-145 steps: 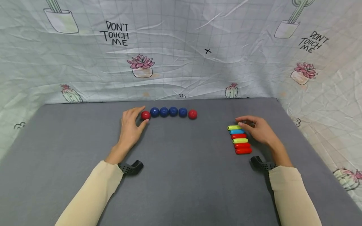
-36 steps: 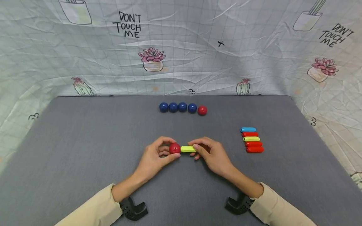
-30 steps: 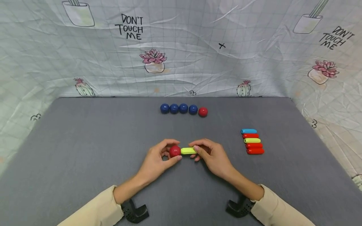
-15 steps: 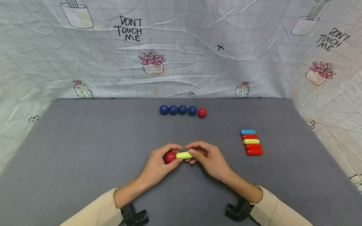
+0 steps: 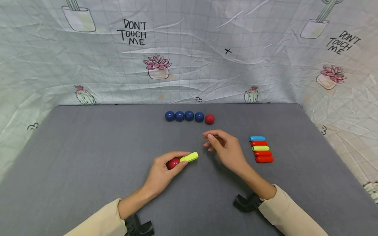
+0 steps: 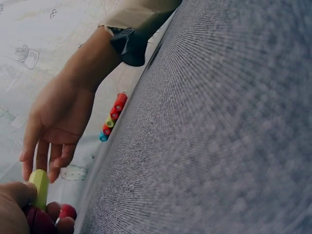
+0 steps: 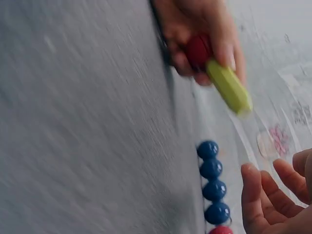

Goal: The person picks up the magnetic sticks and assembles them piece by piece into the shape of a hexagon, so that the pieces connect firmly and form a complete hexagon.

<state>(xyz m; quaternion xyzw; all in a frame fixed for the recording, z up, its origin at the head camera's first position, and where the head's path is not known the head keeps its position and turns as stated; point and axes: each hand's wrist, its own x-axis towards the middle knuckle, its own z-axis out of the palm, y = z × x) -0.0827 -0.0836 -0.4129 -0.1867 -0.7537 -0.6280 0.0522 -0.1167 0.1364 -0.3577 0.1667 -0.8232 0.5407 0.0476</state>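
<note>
My left hand [image 5: 159, 173] grips a red ball [image 5: 173, 163] joined end-on to a yellow-green ribbed stick [image 5: 190, 157], thumb and forefinger lying along the stick. The stick points up and to the right, its far end sticking out past the fingertips. Part of the ball is hidden by the hand. To the right and farther back, my right hand [image 5: 227, 149] is held over the table with loosely bent fingers and nothing between them. In the right wrist view, the stick [image 7: 229, 88] points toward those fingers, with a gap between.
Toward the back edge of the grey table [image 5: 103, 147] lies a row of several blue balls [image 5: 189, 115], ending in a red ball [image 5: 210, 119]. On the right lie a blue stick [image 5: 257, 138], another yellow-green stick [image 5: 261, 148] and several red sticks [image 5: 264, 159]. A printed cloth [image 5: 189, 72] hangs behind.
Both hands fetched ball and stick and brought them together. Since half a second ago, my right hand has let go of the stick and moved back and right; my left hand keeps both pieces.
</note>
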